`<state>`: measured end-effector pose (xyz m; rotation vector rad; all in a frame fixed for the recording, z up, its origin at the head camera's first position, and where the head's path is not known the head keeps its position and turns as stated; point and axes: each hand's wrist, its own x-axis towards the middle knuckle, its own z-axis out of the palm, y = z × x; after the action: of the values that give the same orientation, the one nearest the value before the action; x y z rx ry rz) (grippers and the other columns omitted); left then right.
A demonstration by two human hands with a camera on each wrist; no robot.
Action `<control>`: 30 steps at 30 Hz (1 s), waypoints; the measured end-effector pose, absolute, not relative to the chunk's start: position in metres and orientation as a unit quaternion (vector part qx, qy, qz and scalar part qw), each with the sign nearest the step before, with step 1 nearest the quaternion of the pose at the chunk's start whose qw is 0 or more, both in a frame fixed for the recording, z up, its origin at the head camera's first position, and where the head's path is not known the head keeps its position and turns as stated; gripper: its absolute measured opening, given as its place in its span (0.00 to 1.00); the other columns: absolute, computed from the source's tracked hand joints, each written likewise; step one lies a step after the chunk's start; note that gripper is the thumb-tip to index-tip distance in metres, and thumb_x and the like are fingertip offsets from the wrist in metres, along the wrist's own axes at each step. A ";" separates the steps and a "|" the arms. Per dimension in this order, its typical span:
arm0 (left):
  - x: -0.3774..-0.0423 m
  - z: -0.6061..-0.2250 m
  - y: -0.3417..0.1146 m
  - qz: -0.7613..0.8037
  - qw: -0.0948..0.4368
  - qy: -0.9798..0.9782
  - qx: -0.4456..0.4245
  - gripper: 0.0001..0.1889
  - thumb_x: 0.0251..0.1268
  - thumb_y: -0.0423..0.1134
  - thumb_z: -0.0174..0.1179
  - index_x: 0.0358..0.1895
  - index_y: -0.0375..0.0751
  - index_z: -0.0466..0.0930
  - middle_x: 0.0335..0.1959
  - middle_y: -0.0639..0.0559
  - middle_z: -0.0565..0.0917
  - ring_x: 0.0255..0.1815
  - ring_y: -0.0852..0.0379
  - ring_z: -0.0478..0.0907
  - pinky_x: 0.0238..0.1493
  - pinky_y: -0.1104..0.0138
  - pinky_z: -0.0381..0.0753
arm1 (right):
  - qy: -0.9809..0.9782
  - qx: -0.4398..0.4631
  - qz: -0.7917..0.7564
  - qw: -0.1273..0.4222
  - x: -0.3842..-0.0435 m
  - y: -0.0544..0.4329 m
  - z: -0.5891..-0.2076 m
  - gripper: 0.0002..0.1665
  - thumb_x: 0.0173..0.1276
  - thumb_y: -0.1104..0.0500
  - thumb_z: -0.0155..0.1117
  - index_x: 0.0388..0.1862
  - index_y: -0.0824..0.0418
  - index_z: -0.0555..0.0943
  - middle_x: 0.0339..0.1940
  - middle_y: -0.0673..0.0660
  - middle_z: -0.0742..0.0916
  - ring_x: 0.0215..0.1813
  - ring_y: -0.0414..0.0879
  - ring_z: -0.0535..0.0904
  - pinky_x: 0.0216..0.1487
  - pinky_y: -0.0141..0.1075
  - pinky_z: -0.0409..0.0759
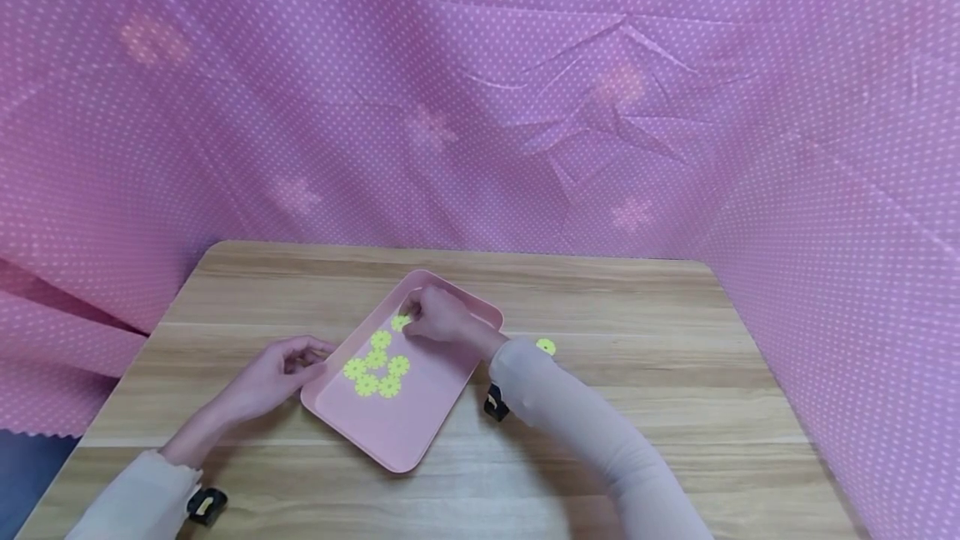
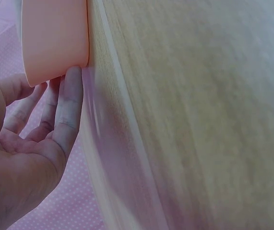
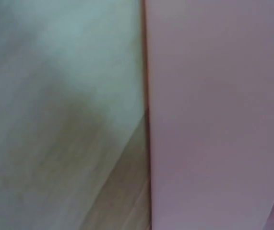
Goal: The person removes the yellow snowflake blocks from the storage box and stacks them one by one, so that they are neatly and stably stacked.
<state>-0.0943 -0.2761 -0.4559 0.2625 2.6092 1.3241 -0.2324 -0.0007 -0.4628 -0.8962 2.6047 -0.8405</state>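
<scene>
A pink rectangular tray [image 1: 420, 415] lies at a slant on the wooden table, with several yellow flower-shaped pieces [image 1: 366, 384] on its left half. My right hand [image 1: 442, 315] reaches over the tray's far part, thumb and fingers pinching one yellow flower-shaped piece [image 1: 401, 323] close to the tray floor. My left hand [image 1: 281, 369] touches the tray's left side from outside, fingers loosely bent. The left wrist view shows those fingertips [image 2: 73, 76] against the tray's outer wall [image 2: 55, 38]. In the right wrist view the tray's wall [image 3: 213, 115] shows, the hand hidden.
Another yellow flower-shaped piece [image 1: 546, 347] lies on the table [image 1: 637, 407] right of the tray, beside my right sleeve. Black wrist cameras are worn on the left [image 1: 206, 507] and right [image 1: 496, 403] wrists. A pink dotted curtain [image 1: 525, 107] surrounds the table's back and sides.
</scene>
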 end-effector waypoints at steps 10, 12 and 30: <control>-0.107 -0.457 -0.285 0.450 0.116 0.882 0.086 0.16 0.78 0.37 0.61 0.63 0.36 0.81 0.49 0.42 0.86 0.45 0.57 0.80 0.42 0.71 0.79 | 0.898 -0.308 -0.285 0.130 -0.241 -0.006 -0.464 0.16 0.64 0.54 0.80 0.48 0.58 0.88 0.40 0.52 0.89 0.37 0.34 0.76 0.46 0.24 0.76; -0.110 -0.457 -0.286 0.450 0.118 0.881 0.086 0.17 0.78 0.37 0.61 0.63 0.36 0.81 0.50 0.42 0.86 0.45 0.57 0.80 0.43 0.71 0.79 | 0.898 -0.305 -0.285 0.136 -0.243 -0.007 -0.463 0.15 0.64 0.56 0.80 0.48 0.58 0.88 0.41 0.52 0.89 0.38 0.35 0.77 0.47 0.25 0.77; -0.117 -0.456 -0.290 0.452 0.123 0.877 0.104 0.17 0.77 0.36 0.61 0.64 0.35 0.80 0.50 0.41 0.86 0.47 0.57 0.80 0.43 0.71 0.80 | 0.868 -0.264 -0.385 0.171 -0.242 0.001 -0.457 0.11 0.65 0.69 0.75 0.46 0.64 0.86 0.40 0.59 0.90 0.37 0.38 0.80 0.44 0.25 0.79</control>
<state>-0.1174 -0.2900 -0.4556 0.3030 2.5594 1.3175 -0.2423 0.0006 -0.4572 -0.7503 2.4640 -1.0920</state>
